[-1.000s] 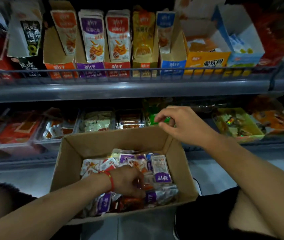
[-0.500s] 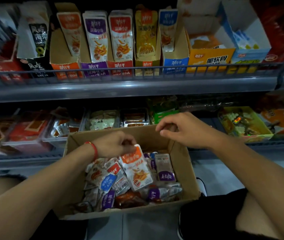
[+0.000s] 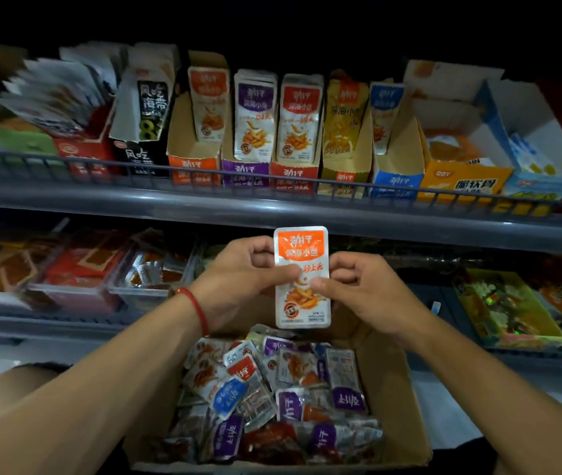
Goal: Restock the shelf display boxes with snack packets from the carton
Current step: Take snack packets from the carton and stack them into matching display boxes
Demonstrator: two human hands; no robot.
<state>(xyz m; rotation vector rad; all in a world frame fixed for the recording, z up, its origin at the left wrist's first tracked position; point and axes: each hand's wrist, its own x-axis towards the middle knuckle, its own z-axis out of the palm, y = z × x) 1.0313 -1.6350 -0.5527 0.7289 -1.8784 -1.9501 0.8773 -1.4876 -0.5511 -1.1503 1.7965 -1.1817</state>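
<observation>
My left hand [image 3: 238, 279] and right hand [image 3: 365, 289] both pinching an orange packet [image 3: 301, 279] upright, above the carton [image 3: 406, 406] of mixed packets, near the shelf [image 3: 272, 207] boxes

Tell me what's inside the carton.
The carton holds a loose heap of snack packets, with purple, blue and orange labels showing. Lower layers and the carton's floor are covered.

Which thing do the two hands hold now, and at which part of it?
Both hands pinch one orange-topped snack packet upright above the carton. The left hand has its grip on the left edge, the right hand on the right edge, about mid-height.
</observation>
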